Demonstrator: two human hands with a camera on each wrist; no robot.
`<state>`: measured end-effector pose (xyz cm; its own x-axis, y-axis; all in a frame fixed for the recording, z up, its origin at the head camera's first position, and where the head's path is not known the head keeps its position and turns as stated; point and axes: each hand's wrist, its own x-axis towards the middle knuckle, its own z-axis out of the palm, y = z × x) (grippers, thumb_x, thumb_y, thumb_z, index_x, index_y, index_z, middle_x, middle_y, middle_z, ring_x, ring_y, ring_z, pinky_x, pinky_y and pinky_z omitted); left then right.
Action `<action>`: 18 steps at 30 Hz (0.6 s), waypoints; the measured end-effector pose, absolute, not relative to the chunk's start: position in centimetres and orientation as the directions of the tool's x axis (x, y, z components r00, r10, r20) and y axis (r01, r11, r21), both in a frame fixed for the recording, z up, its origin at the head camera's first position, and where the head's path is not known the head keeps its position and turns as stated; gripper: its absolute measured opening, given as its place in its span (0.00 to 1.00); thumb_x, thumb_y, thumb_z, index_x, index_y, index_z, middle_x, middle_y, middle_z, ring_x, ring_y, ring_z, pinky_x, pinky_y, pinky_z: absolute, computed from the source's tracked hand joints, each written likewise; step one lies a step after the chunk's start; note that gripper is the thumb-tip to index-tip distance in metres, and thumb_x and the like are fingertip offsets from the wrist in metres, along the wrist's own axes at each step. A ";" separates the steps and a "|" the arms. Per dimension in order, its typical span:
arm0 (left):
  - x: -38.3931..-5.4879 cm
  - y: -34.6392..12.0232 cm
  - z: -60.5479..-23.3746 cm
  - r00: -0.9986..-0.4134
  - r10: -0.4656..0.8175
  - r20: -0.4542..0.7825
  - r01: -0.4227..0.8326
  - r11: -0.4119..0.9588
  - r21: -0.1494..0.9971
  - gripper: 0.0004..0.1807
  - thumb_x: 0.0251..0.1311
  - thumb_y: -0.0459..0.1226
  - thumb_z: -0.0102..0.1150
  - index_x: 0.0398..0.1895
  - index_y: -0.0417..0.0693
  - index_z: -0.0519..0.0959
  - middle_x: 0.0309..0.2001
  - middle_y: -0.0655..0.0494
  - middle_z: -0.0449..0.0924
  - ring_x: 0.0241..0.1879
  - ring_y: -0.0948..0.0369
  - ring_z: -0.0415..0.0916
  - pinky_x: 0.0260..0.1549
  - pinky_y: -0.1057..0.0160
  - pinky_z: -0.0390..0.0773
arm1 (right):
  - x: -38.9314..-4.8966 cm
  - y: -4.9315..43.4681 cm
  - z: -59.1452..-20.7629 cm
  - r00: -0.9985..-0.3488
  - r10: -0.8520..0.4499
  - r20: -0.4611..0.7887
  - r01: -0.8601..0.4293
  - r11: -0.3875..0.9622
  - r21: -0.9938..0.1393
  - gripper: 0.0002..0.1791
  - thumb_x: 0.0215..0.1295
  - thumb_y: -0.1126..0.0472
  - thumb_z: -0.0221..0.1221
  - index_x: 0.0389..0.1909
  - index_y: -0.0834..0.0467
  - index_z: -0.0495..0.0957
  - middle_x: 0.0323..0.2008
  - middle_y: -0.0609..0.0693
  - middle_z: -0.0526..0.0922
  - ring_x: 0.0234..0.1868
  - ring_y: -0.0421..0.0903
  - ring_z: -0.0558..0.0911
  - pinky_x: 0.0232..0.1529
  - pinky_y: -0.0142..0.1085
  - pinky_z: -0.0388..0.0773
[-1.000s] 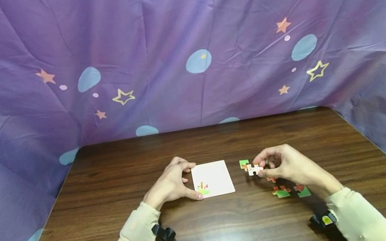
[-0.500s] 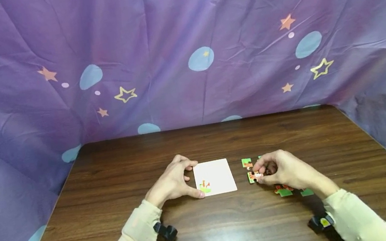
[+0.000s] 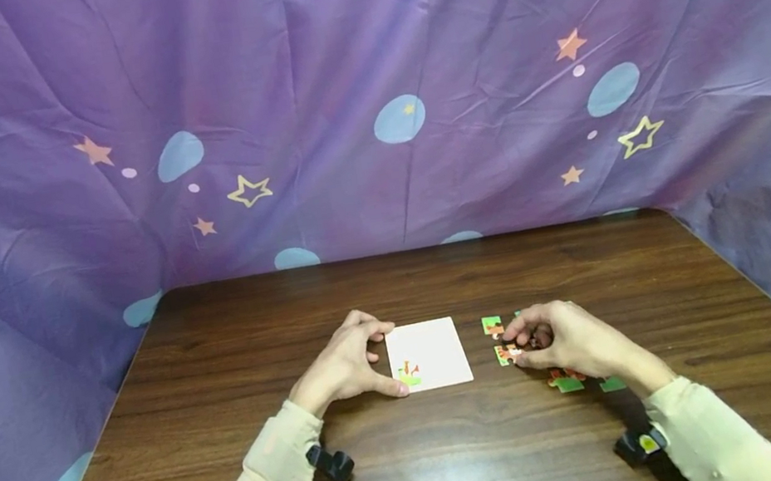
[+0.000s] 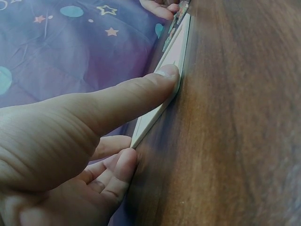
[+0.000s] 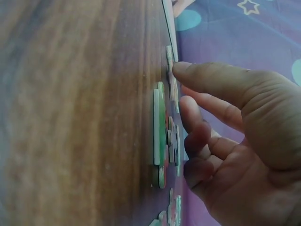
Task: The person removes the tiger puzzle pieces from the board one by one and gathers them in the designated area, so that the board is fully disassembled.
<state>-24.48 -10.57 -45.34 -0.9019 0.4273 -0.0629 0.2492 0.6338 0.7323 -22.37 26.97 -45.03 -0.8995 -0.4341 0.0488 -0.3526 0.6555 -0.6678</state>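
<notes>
A square white puzzle board (image 3: 433,351) lies on the table, with a small green and orange picture patch (image 3: 408,375) at its near left corner. My left hand (image 3: 345,365) holds the board's left side, thumb at the near corner and fingers at the far one. To the right of the board, my right hand (image 3: 571,337) has thumb and forefinger at a red, green and white puzzle piece (image 3: 506,354). That piece lies flat, or nearly so, on the table. In the right wrist view the thumb (image 5: 186,70) touches the piece's near edge; the forefinger's contact is partly hidden.
Behind that piece lies a green and orange puzzle piece (image 3: 492,326). Nearer the front are a red and green piece (image 3: 569,382) and a green one (image 3: 613,384). The right hand covers others. A purple cloth (image 3: 335,114) hangs behind the wooden table (image 3: 253,312).
A second ago my right hand held the piece raised and tilted, pale side showing. It came down slightly toward me, and the picture side now faces up. The left hand stayed put.
</notes>
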 end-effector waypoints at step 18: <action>-24.3 -10.6 -45.4 -0.895 0.443 -0.056 0.268 0.632 0.727 0.56 0.40 0.41 0.97 0.76 0.43 0.77 0.68 0.49 0.70 0.50 0.58 0.83 0.56 0.61 0.86 | -22.5 26.1 -43.2 -0.895 -0.428 0.126 -0.398 0.639 -0.658 0.26 0.63 0.57 0.82 0.61 0.53 0.86 0.50 0.49 0.92 0.38 0.40 0.85 0.33 0.34 0.83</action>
